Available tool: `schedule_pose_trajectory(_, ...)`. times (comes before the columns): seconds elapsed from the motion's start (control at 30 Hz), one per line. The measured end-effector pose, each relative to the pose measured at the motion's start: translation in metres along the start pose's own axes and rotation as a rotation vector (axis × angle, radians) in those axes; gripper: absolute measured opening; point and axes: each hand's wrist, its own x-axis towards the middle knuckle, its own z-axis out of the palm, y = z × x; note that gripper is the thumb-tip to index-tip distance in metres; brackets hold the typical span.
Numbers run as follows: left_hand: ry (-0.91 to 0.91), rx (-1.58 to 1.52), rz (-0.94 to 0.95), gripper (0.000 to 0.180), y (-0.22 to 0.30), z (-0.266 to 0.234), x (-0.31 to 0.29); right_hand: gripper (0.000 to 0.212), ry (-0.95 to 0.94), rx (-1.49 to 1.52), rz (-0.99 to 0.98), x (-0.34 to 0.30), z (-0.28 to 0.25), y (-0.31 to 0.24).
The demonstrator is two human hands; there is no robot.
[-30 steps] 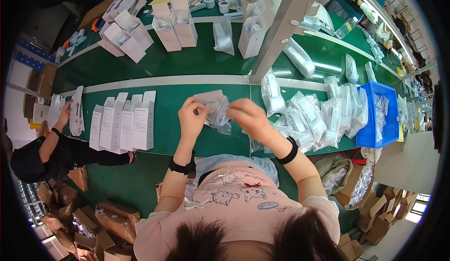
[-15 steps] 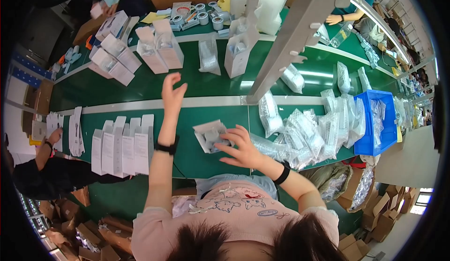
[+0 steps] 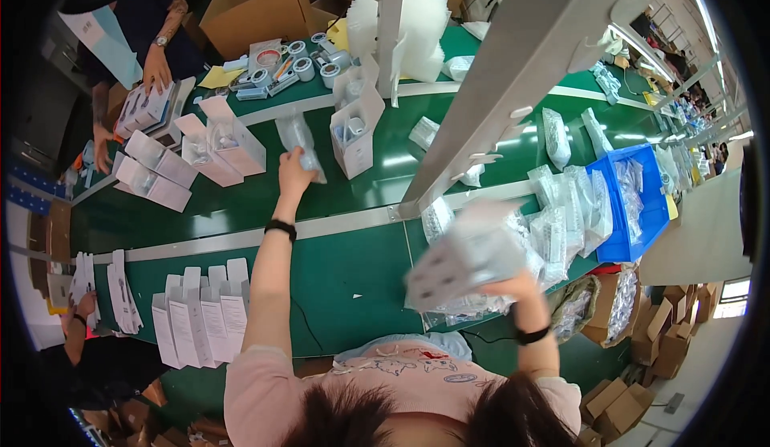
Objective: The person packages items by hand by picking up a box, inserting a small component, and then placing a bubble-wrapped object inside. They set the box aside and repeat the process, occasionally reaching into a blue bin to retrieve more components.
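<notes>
Across the green far surface, my left hand (image 3: 296, 174) has its fingers closed on the near end of a clear plastic-wrapped packet (image 3: 295, 136). My right hand (image 3: 513, 285) grips a white carton (image 3: 461, 264), tilted and smeared by motion, above the pile of bubble-wrapped packets (image 3: 553, 238); what the carton contains is hidden. Right of the packet in my left hand stands an open white box (image 3: 353, 146) with wrapped contents showing. More open, filled white boxes (image 3: 226, 158) stand to its left.
A grey metal post (image 3: 481, 118) slants up between my hands. The blue bin (image 3: 651, 234) stands at the right end of the pile. Upright white cartons (image 3: 200, 318) line the near left. Co-workers' hands (image 3: 158, 68) handle boxes at far left. Tape rolls (image 3: 303, 68) lie at the back.
My right hand has lifted the white carton off the near table and carried it right. My left hand, earlier raised and empty, has taken hold of the packet. The view has shifted.
</notes>
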Motion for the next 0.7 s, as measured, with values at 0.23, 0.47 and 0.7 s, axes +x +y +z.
schedule_pose_trajectory(0.23, -0.035, -0.047, -0.095, 0.052, 0.012, -0.036, -0.138, 0.066, 0.734, -0.236, -0.208, 0.1, -0.136, -0.049)
schedule_pose_trajectory(0.47, -0.274, -0.161, 0.02, 0.055, 0.115, -0.006, -0.277, 0.059, 0.848, -0.858, -0.258, 0.224, -0.151, 0.037)
schedule_pose_trajectory(0.7, -0.159, -0.152, 0.054, 0.062, 0.084, -0.061, -0.246, 0.062, 0.037, -1.602, 0.275, 0.224, -0.12, 0.02)
